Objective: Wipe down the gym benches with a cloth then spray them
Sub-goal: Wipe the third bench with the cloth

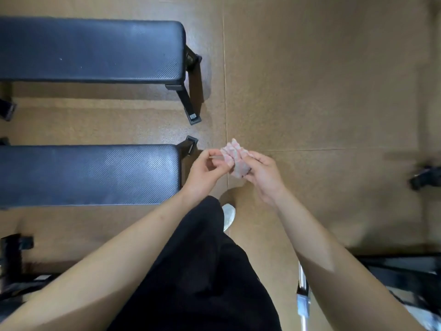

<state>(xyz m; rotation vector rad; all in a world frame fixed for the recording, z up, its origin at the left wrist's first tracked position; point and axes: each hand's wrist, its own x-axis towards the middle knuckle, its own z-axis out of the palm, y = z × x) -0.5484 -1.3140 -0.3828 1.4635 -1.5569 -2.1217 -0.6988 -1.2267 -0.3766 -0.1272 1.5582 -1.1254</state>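
Left hand [205,168] and right hand [262,175] pinch a bunched pink cloth [235,158] | near bench [88,174] lies to their left, running lengthwise leftward, end edge beside left hand | far bench [90,50] parallel beyond

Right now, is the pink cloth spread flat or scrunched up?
Scrunched up. The cloth is a small bunched wad held between the left hand and right hand.
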